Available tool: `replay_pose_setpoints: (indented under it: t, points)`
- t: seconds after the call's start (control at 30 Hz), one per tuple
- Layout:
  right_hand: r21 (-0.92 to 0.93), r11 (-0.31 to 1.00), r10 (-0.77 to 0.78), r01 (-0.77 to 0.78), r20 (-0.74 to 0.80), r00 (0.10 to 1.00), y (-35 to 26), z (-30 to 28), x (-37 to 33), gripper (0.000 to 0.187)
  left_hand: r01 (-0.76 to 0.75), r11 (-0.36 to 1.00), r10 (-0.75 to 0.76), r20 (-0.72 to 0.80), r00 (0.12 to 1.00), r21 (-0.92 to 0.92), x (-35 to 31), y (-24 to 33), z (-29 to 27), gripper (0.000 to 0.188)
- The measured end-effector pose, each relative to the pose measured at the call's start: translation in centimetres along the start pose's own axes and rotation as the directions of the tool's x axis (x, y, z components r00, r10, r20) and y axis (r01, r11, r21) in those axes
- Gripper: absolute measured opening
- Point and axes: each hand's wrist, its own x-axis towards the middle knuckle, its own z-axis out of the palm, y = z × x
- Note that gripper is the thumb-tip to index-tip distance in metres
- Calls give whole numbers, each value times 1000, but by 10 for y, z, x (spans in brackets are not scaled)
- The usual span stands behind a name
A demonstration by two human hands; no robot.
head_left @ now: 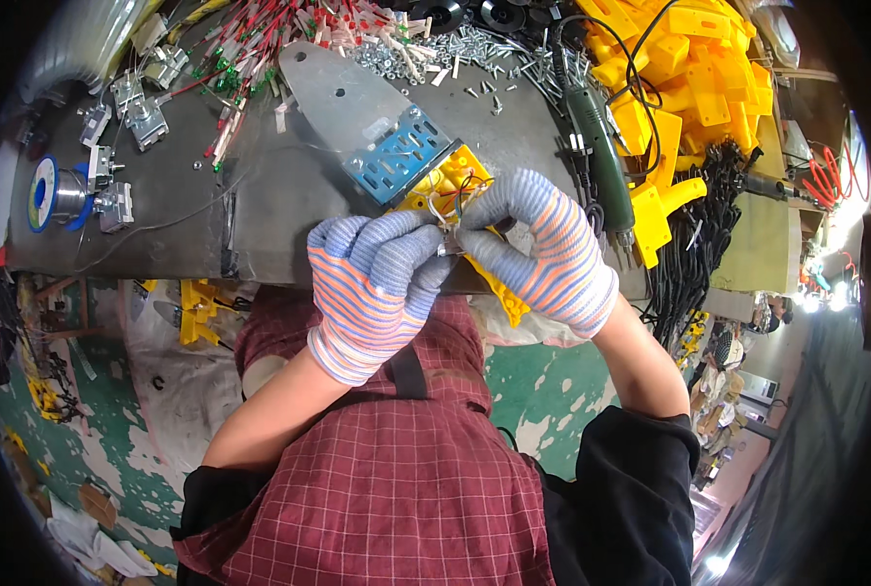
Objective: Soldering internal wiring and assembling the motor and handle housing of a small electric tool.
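Note:
Both my hands wear striped knit gloves and meet at the near edge of the workbench. My left hand [372,288] pinches a small silvery part [446,248], mostly covered by the fingertips. Against its other side my right hand [550,256] has thumb and forefinger closed; what they grip is hidden, though thin wires [442,211] run into that spot. These wires come out of an open yellow plastic housing [458,173] just beyond my fingers. Joined to the housing are a blue slotted plate [396,151] and a flat grey metal blade [343,93] pointing away to the left.
Solder wire on a spool [60,193] and several metal switch-like parts [143,117] lie left. Red and green-tipped wires [269,39] and loose screws [455,49] are heaped behind. A dark green corded power tool [600,156], yellow housings [689,68] and black cables [689,244] crowd the right.

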Motion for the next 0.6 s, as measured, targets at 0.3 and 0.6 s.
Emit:
replay_pose_setpoints:
  t: [0.3, 0.6]
  points:
    - [-66, 949, 226, -308, -540, 811, -35, 63, -50, 48, -231, 968, 184, 341, 922, 101, 65, -29, -42, 21]
    - [-88, 962, 148, -260, -632, 761, -20, 83, -34, 39, -218, 976, 172, 539, 825, 22, 88, -39, -3, 20]
